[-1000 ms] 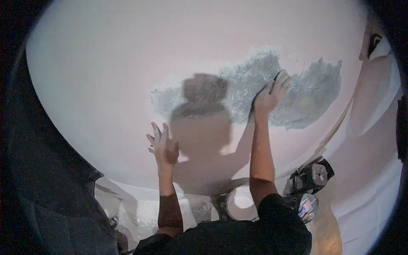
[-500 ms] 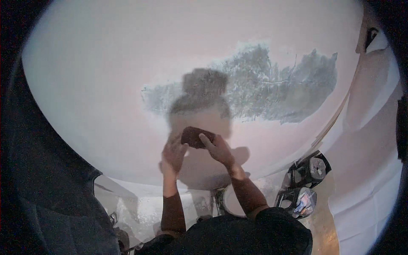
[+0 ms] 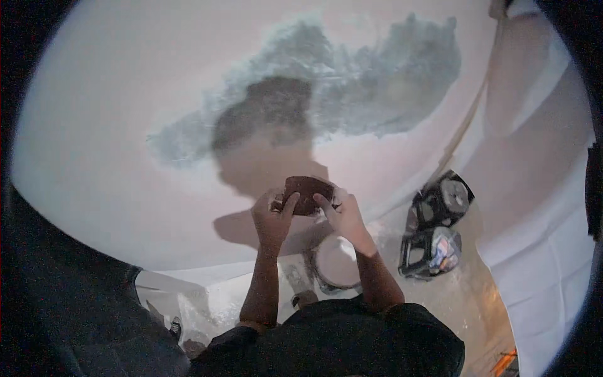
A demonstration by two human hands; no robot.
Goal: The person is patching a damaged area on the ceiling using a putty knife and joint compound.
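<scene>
In front of a pale pinkish wall [image 3: 125,100], both hands hold a dark reddish-brown piece of sandpaper [image 3: 308,187]. It bows slightly between them. My left hand [image 3: 271,217] grips its left end, thumb pressed on the near face. At the opposite end my right hand [image 3: 348,218] pinches it the same way; the fingers behind are mostly hidden. Beyond the sandpaper, a rough-edged grey patch [image 3: 402,78] spreads over the wall, partly under my shadow. The sandpaper seems held apart from the wall.
Below my right forearm stands a round, pale-topped bucket [image 3: 337,261]. Two black frame-like items [image 3: 443,200] sit on the floor to the right, the nearer with a clear bag [image 3: 445,251]. White sheeting [image 3: 540,251] hangs at the right; dark cloth [image 3: 75,301] fills the left.
The view has shifted, so the grey patch sits higher and further left. My left hand has come onto the sandpaper's left end, and the sandpaper is now bent between both hands.
</scene>
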